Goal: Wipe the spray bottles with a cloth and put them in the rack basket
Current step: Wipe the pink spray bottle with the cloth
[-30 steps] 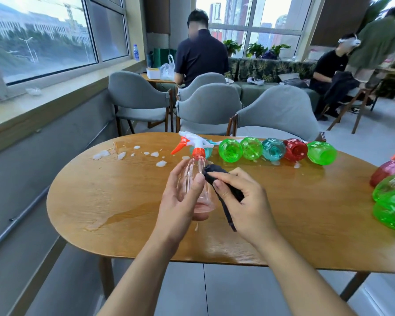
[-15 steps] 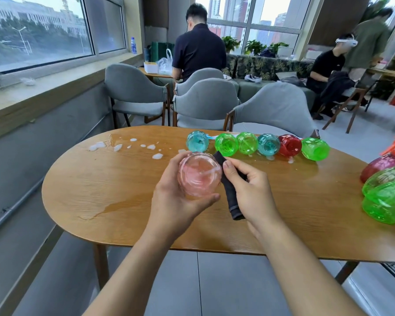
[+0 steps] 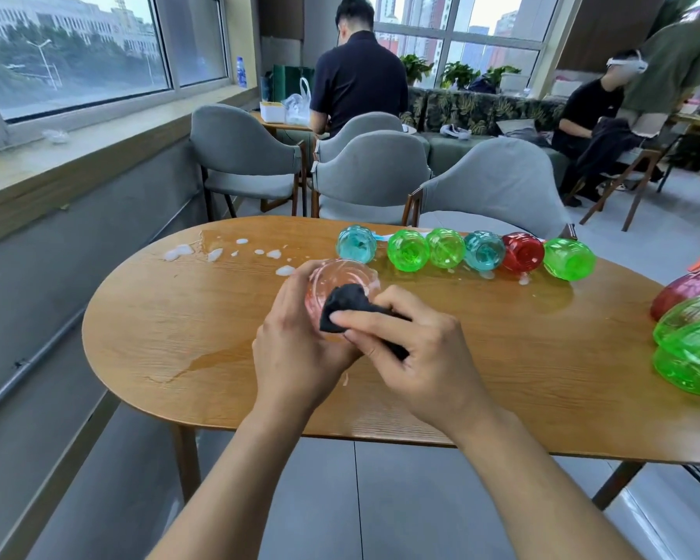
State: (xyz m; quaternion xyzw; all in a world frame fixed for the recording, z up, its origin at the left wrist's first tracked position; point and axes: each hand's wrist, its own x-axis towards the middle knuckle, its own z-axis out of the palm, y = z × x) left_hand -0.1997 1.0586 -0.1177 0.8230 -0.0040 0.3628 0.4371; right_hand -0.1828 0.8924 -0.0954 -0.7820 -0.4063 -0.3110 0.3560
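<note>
1. Since 0.5 s ago the black cloth point(image 3: 346, 303) has shifted from beside the clear pink spray bottle point(image 3: 336, 282) onto its upturned base; the right hand point(image 3: 417, 353) has closed in against the left hand point(image 3: 300, 341).
2. Surface: oval wooden tabletop point(image 3: 170, 329), grain visible. White foam spots point(image 3: 178, 251) sit near the far left edge. A thin wet streak point(image 3: 203, 363) runs across the near left part.
3. Row of 6 coloured bottles point(image 3: 445, 249) lies along the far edge, bases toward the camera, in order left to right: teal, green, green, teal, red, green. Neighbours touch or sit just beside each other.
4. At the right edge, more bottles point(image 3: 692, 341): 1 dark red, green ones below it, partly cut off by the frame.
5. Room: grey upholstered chairs point(image 3: 364, 171) behind the tabletop, a long window point(image 3: 73, 58) on the left wall, a person in a dark shirt point(image 3: 360, 78) seated with back turned, more people at the far right.
6. Left hand: fingers curled round the side of the pink bottle, holding it above the tabletop, base facing the camera.
7. Right hand: thumb and fingers pinch the bunched cloth and press it on the bottle base. Cloth covers the lower right of the base; the tail runs under the right fingers.
8. Bottle head is hidden behind the hands. Rack basket not seen.
</note>
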